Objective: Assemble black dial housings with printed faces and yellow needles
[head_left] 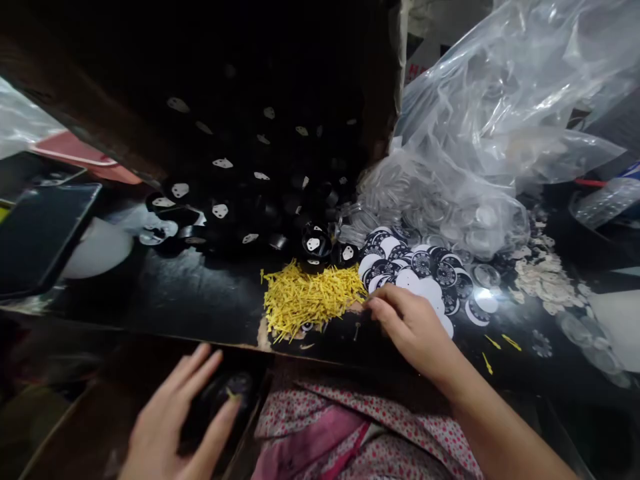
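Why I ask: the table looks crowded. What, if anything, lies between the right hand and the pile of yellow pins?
Nothing visible does. The right hand rests on the dark table with its fingertips at the right edge of the yellow pins; the dial discs lie behind the hand, not between.

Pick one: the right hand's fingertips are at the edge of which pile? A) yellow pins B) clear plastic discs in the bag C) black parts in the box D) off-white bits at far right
A: the right hand reaches leftward with its fingertips at the right edge of the yellow pins, beside the printed round dials; the left hand rests lower down on a dark round part.
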The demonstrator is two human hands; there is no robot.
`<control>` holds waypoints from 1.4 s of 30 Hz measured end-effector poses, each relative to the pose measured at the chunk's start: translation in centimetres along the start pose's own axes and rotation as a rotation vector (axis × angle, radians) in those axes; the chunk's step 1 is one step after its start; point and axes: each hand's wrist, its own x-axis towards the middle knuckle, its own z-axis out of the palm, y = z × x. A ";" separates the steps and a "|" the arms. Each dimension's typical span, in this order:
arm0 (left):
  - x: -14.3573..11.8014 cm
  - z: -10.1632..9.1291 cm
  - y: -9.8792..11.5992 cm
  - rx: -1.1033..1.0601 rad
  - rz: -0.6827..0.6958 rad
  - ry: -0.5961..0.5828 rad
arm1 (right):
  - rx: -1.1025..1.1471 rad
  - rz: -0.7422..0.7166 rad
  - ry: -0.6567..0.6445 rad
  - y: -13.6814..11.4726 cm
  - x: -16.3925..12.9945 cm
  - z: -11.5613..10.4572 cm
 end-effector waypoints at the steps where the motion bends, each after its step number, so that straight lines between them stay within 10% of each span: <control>1: 0.8 -0.5 0.2 0.075 0.058 0.076 | -0.005 -0.012 -0.026 -0.2 0.1 0.2; 7: 11.3 3.1 8.1 0.140 0.368 0.005 | -0.077 -0.150 -0.186 -2.4 -0.4 0.9; 13: 16.0 6.0 11.5 0.150 0.207 -0.105 | -0.212 0.066 -0.060 0.8 -2.9 -2.4; 20: 11.4 4.6 12.3 -0.509 -0.022 -0.015 | -0.562 0.174 0.189 5.0 -1.1 -4.0; 25: 6.0 5.7 11.8 -1.250 -0.473 -0.172 | -0.383 0.163 0.286 5.0 -0.6 -3.7; 29: 2.8 8.1 11.9 -1.408 -0.681 -0.403 | -0.175 0.056 0.223 2.6 -1.8 -2.2; 34: 1.6 9.6 13.1 -1.488 -0.746 -0.349 | 0.063 0.069 -0.006 0.6 -2.4 -0.5; 42: 1.3 9.5 12.9 -1.473 -0.665 -0.382 | 0.213 0.170 0.112 0.0 -1.8 -1.3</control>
